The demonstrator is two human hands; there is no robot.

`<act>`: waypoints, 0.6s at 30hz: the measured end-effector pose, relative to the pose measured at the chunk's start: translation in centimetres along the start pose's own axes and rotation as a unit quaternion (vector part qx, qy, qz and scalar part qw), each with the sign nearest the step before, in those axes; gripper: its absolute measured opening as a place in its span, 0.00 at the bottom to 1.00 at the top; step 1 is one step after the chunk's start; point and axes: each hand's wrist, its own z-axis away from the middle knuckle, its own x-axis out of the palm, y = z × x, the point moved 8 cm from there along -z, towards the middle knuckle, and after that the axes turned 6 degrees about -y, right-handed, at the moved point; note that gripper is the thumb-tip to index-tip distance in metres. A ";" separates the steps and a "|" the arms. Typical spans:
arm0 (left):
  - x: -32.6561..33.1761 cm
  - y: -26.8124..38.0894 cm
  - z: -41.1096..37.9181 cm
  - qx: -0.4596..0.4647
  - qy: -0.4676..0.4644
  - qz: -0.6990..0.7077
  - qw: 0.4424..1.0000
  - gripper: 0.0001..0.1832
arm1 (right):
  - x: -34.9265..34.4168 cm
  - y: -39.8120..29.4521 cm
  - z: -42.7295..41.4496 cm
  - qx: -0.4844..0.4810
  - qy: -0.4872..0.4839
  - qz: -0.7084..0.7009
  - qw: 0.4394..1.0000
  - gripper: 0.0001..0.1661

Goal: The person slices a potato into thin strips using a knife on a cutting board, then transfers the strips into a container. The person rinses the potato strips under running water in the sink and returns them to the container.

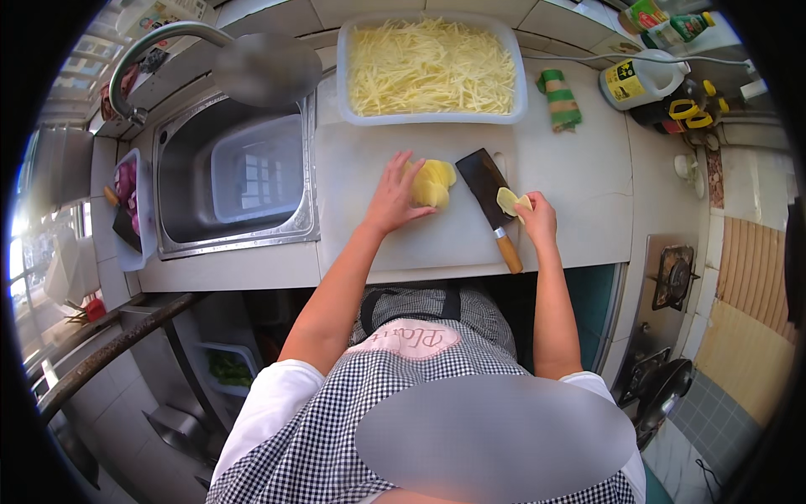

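My left hand (397, 196) rests with spread fingers against the left side of a pile of thin potato slices (433, 183) on a white cutting board (359, 239). Between the fingers and thumb of my right hand (536, 217) are a few potato slices (509, 200), held over the right edge of a cleaver's blade. The cleaver (483, 183) lies flat on the board, its wooden handle (509, 253) pointing towards me. Behind the board, a plastic tub (521, 94) is full of shredded potato (431, 69).
A steel sink (182, 220) with a translucent tub (258, 173) inside is at the left, beside a tray of purple onions (126, 179) with a knife (126, 228). A green striped cloth (559, 101), a large jug (636, 79) and a gas stove (648, 302) are at the right.
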 end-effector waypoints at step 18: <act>-1.1 -0.7 0.3 0.007 -0.025 0.014 1.000 0.37 | -0.7 -5.7 1.3 -0.037 -0.008 0.132 0.991 0.19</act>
